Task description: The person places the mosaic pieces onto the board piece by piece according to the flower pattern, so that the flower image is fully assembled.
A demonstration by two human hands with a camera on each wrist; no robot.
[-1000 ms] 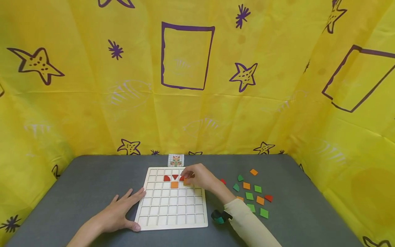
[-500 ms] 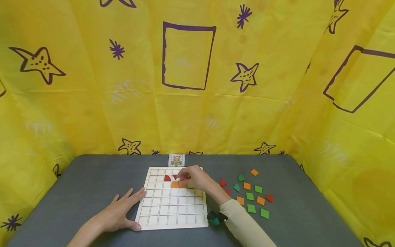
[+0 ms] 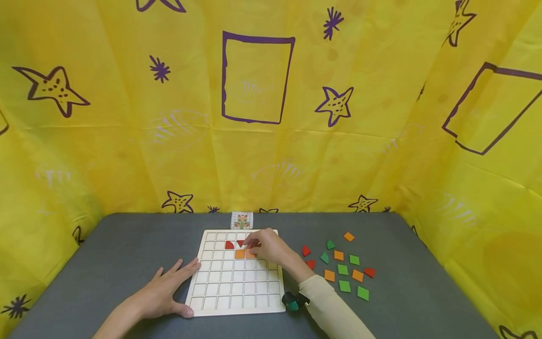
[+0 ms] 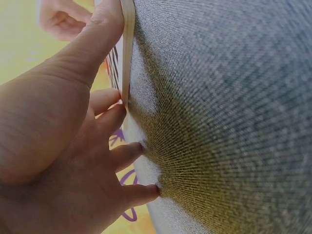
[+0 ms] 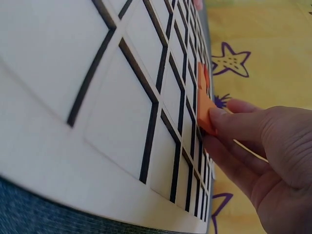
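A white gridded board (image 3: 237, 287) lies on the grey table. My left hand (image 3: 158, 291) rests at its left side, fingers spread and fairly straight, thumb at the near corner; the left wrist view shows the thumb against the board's edge (image 4: 127, 63). My right hand (image 3: 273, 246) pinches an orange square tile (image 5: 205, 111) between thumb and finger, at a cell of the board. Directly left of that tile sits another orange square (image 3: 239, 254). One row farther are a red quarter-round tile (image 3: 229, 245) and a red triangle (image 3: 240, 243). My right fingers cover the cells beyond.
A small pattern card (image 3: 242, 220) lies behind the board. To the right, loose tiles are scattered: green squares (image 3: 354, 259), orange squares (image 3: 338, 255), red pieces (image 3: 369, 272) and dark green pieces (image 3: 330, 244). A yellow patterned cloth (image 3: 254, 165) stands behind the table.
My right hand has moved slightly left and brought the orange tile down beside the other orange square; over the last half second it has barely moved. The left hand stays put.
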